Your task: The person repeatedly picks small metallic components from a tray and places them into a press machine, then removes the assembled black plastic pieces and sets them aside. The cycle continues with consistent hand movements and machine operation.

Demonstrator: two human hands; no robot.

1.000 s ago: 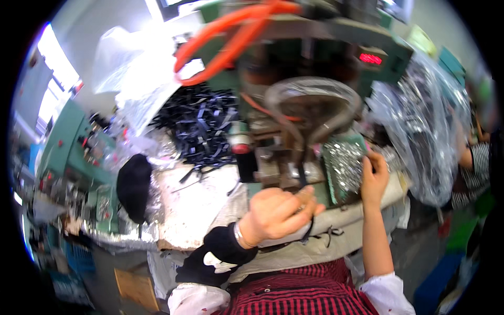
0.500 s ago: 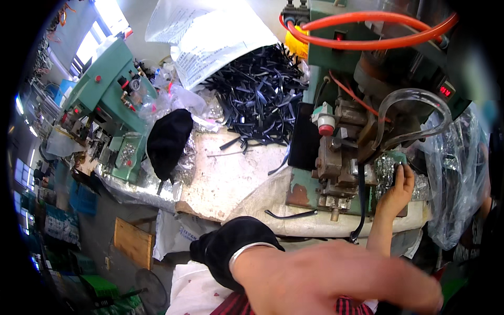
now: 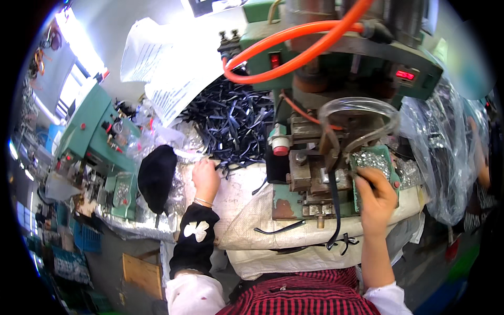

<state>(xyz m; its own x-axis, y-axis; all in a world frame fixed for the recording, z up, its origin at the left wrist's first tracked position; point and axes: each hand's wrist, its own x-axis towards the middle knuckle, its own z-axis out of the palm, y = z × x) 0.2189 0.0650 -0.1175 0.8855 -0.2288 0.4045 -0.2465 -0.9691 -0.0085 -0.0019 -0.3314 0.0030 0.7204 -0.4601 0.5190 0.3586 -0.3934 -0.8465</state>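
Straps [image 3: 236, 121], black and heaped seemingly for easy reach, lie by the curled left hand [image 3: 206, 179], while the right hand [image 3: 378, 203], fingers bent, is at the green tray [image 3: 392, 170] of metal pieces [image 3: 370, 160] beside the press [image 3: 305, 126] and its hanging strap [image 3: 335, 205]; whether either pinches anything is unclear.

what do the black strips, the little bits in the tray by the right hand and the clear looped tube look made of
Black strips: perhaps plastic or coated fabric, glossy; they bend and catch highlights, but which is unclear.
Little bits: likely metal, shiny, from the bright silvery glints.
Looped tube: probably flexible plastic, clear and glossy; it curves and shows what's behind it.
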